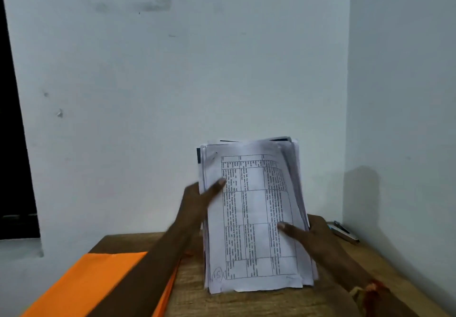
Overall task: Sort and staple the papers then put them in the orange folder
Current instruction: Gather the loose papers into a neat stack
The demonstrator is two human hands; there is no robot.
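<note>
Our left grip (197, 198) had hold of the papers (254, 218) along their left edge, mid-frame, with its thumb (218, 186) laid across the front sheet. Our right grip (313, 233) pinched the lower right edge the same way, thumb (288, 228) on the front and the rest of the fingers hidden behind. So both were closed round the stack, which stood upright in the lower centre of the frame. Its bottom edge was down at the desk (192, 299), but we couldn't tell if it actually touched. The front page was a printed table with "15" circled in the bottom corner. The orange folder (98, 282) lay flat at the lower left, under our left forearm. Something slim and dark (344, 233) sat at the right by the wall (172, 70), too blurry to name.
</note>
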